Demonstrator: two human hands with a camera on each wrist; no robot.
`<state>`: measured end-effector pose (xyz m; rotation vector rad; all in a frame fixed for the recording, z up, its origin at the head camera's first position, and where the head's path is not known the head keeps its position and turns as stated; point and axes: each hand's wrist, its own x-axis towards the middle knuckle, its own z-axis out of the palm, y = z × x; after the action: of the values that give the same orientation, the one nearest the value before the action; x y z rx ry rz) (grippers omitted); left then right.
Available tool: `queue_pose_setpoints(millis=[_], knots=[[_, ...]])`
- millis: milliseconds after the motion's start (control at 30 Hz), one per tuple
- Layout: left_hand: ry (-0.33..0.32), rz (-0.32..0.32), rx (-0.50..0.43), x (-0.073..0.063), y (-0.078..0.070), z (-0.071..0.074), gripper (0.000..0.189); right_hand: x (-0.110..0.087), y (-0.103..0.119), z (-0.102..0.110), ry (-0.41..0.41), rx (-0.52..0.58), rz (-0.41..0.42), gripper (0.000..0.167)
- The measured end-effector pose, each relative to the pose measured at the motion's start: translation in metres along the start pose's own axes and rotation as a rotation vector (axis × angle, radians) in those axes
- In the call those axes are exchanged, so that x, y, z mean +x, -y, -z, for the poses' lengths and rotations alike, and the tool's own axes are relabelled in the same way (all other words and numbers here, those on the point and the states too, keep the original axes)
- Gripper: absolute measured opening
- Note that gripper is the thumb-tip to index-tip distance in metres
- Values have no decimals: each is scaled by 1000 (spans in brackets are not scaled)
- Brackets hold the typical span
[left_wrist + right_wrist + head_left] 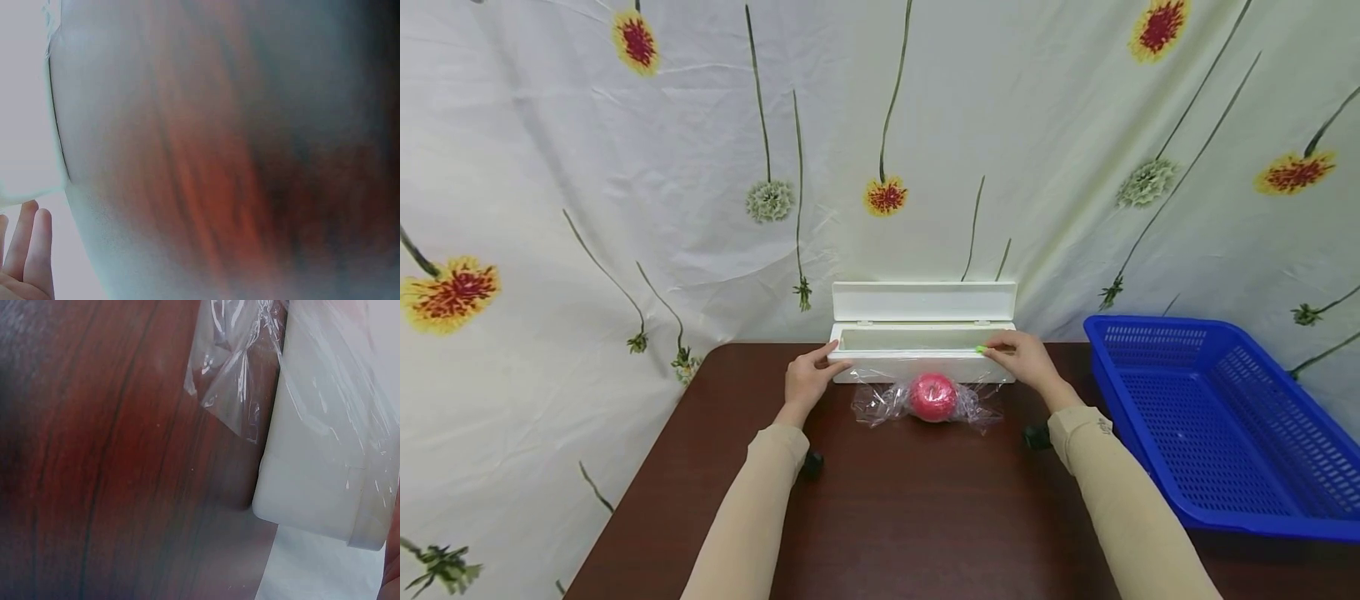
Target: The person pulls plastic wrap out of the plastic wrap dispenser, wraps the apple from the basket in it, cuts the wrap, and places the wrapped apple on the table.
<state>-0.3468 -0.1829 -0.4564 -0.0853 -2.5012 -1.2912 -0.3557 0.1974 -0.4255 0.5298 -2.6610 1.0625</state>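
Note:
A long white cling film dispenser [891, 367] stands at the table's back edge, its hinged lid [925, 302] tipped up. My left hand [807, 382] grips its left end between thumb and fingers. At the right end of the front rim, my right hand [1024, 358] pinches a small bright green slider [981, 349]. Clear film [880, 402] hangs over the dispenser's front and spreads around a shiny red apple [933, 397] lying before it. In the right wrist view, crumpled film [237, 394] lies beside the dispenser's end [312, 481].
A blue plastic basket [1101, 392] with a slatted base stands to the right, close to my right forearm. Behind the dark brown table [925, 517] hangs a white flowered cloth [685, 125]. Dark wrist cameras [1037, 437] sit under both wrists.

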Motion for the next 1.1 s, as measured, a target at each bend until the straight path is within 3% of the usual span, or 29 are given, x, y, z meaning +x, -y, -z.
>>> queue_pose_setpoints(millis=[433,767,1100], knots=[[-1,-2,-3,1,1,-1,57,-1,-3,1,-44,-104,60,20],[-41,-61,-21,-2,0,-1,57,-2,-7,1,-82,-131,120,18],[5,14,-3,1,1,-1,57,-3,-9,1,-102,-133,120,18]])
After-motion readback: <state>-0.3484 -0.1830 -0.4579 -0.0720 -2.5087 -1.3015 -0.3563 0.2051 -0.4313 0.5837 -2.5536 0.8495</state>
